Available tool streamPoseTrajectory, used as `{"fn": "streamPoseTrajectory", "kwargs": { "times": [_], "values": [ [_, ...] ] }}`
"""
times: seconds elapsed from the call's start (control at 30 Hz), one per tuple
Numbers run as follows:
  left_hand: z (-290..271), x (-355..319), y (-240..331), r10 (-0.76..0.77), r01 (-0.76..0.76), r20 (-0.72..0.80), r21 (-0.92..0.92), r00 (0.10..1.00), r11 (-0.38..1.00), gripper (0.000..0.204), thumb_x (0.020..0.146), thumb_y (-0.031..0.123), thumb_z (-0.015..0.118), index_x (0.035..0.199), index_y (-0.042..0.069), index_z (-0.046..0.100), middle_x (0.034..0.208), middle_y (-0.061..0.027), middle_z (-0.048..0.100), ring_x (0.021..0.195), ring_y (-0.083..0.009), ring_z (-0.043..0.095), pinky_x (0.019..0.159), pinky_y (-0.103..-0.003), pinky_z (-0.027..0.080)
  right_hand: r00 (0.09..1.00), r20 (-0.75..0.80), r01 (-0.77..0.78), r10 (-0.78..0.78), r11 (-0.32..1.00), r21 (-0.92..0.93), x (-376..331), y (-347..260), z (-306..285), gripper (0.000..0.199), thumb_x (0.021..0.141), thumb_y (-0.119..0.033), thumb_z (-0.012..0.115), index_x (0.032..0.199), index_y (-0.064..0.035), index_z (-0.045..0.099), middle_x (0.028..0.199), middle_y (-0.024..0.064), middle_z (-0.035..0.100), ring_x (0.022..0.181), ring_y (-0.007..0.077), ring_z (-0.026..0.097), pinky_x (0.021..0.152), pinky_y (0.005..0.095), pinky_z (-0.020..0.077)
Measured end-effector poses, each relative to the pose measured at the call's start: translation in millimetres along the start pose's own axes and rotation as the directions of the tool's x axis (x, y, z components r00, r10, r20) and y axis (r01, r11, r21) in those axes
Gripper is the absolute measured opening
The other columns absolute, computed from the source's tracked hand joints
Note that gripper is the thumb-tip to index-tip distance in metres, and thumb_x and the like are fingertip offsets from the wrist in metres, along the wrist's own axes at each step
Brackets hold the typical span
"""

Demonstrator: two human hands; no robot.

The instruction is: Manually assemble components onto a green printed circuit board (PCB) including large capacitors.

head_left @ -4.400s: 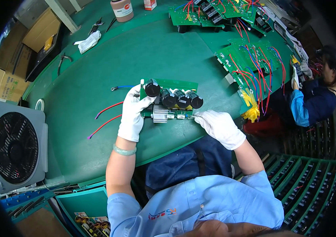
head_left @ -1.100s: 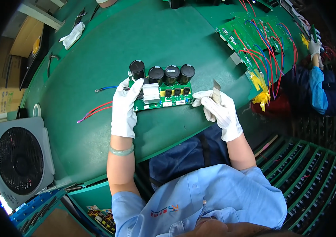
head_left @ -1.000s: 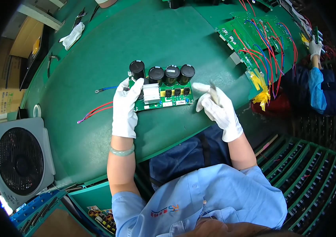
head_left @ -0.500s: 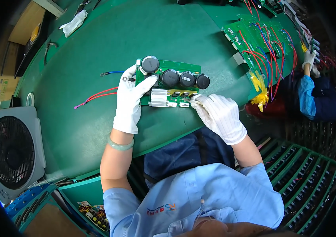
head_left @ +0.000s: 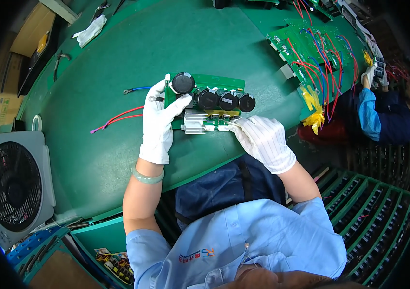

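Note:
My left hand (head_left: 158,120), in a white glove, grips the left end of a green circuit board (head_left: 219,79), with the thumb on top beside the parts. The board is held above the table and carries several black round capacitors (head_left: 208,99) and a silver finned heat sink (head_left: 195,122). From its left side stick out red wires (head_left: 120,115) and a blue wire (head_left: 140,88). My right hand (head_left: 259,139), gloved too, is closed in a pinch at the board's lower right edge. Something thin and pale shows at its fingertips, too small to name.
More green boards (head_left: 306,53) with red and blue wires lie at the right of the green table (head_left: 94,164). A grey fan (head_left: 17,185) stands at the left, a white glove (head_left: 91,31) lies far left. A co-worker (head_left: 383,115) sits at the right, by green racks (head_left: 368,226).
The board has tipped slightly, so more of the heat sink's fins show. My right hand has shifted a little to the left. The co-worker's hands have moved slightly.

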State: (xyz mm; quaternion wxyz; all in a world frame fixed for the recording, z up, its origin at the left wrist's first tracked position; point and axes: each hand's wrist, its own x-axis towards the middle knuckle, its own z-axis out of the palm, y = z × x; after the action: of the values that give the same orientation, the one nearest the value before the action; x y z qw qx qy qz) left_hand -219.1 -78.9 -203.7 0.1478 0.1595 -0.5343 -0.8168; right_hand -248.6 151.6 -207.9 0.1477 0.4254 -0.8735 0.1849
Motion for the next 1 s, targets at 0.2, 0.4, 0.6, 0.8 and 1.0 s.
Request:
{"fn": "streamPoseTrajectory", "kwargs": {
  "times": [0.2, 0.4, 0.6, 0.8, 1.0],
  "values": [
    [-2.1, 0.1, -1.7, 0.019, -0.02, 0.002, 0.037, 1.0, 0.999, 0.05, 0.072, -0.002, 0.076, 0.116, 0.001, 0.054, 0.103, -0.0066, 0.063, 0.089, -0.0115, 0.061, 0.077, -0.025, 0.051, 0.998, -0.053, 0.041, -0.039, 0.999, 0.026, 1.8, 0.6, 1.6, 0.009, 0.079, -0.015, 0.067, 0.082, -0.0093, 0.061, 0.063, 0.0022, 0.052, 0.054, 0.0183, 0.055, 0.048, 0.0319, 0.0402],
    [-2.5, -1.9, 2.2, -0.049, 0.043, 0.055, 0.098, 0.997, 0.994, 0.052, 0.076, 0.003, 0.072, 0.123, 0.001, 0.047, 0.122, -0.0087, 0.05, 0.112, -0.0157, 0.051, 0.098, -0.029, 0.041, 0.998, -0.056, 0.016, -0.015, 1.0, 0.002, 0.4, -1.4, 1.3, 0.01, 0.079, -0.015, 0.067, 0.084, -0.0089, 0.061, 0.065, 0.0028, 0.055, 0.054, 0.0181, 0.056, 0.048, 0.0317, 0.041],
    [-3.6, -1.2, 0.9, -0.049, 0.044, 0.042, 0.122, 0.998, 0.992, 0.053, 0.076, 0.001, 0.071, 0.123, 0.001, 0.047, 0.124, -0.0086, 0.049, 0.114, -0.0154, 0.05, 0.099, -0.029, 0.041, 0.998, -0.042, 0.04, -0.039, 0.999, 0.021, 0.7, 0.7, 1.5, 0.01, 0.08, -0.017, 0.067, 0.084, -0.0091, 0.062, 0.066, 0.0027, 0.055, 0.055, 0.0182, 0.056, 0.049, 0.0322, 0.0415],
    [-3.3, -1.2, 2.9, -0.047, 0.039, 0.071, 0.115, 0.996, 0.993, 0.052, 0.076, 0.0, 0.072, 0.123, 0.001, 0.048, 0.125, -0.0086, 0.049, 0.114, -0.0158, 0.05, 0.099, -0.029, 0.041, 0.998, -0.027, 0.063, -0.062, 0.998, 0.013, 0.9, 2.6, 0.1, 0.012, 0.078, -0.015, 0.069, 0.084, -0.0087, 0.062, 0.066, 0.0033, 0.057, 0.055, 0.0191, 0.057, 0.048, 0.0328, 0.0409],
    [-4.1, -0.4, -1.1, -0.036, 0.031, 0.045, 0.102, 0.998, 0.994, 0.053, 0.076, 0.001, 0.071, 0.123, 0.001, 0.048, 0.123, -0.0085, 0.05, 0.113, -0.0162, 0.051, 0.098, -0.029, 0.042, 0.999, -0.043, 0.017, -0.019, 0.999, -0.028, 0.6, -4.4, -0.2, 0.012, 0.078, -0.017, 0.069, 0.083, -0.0093, 0.061, 0.065, 0.0024, 0.055, 0.054, 0.0182, 0.056, 0.047, 0.0327, 0.0401]
  ]
}}
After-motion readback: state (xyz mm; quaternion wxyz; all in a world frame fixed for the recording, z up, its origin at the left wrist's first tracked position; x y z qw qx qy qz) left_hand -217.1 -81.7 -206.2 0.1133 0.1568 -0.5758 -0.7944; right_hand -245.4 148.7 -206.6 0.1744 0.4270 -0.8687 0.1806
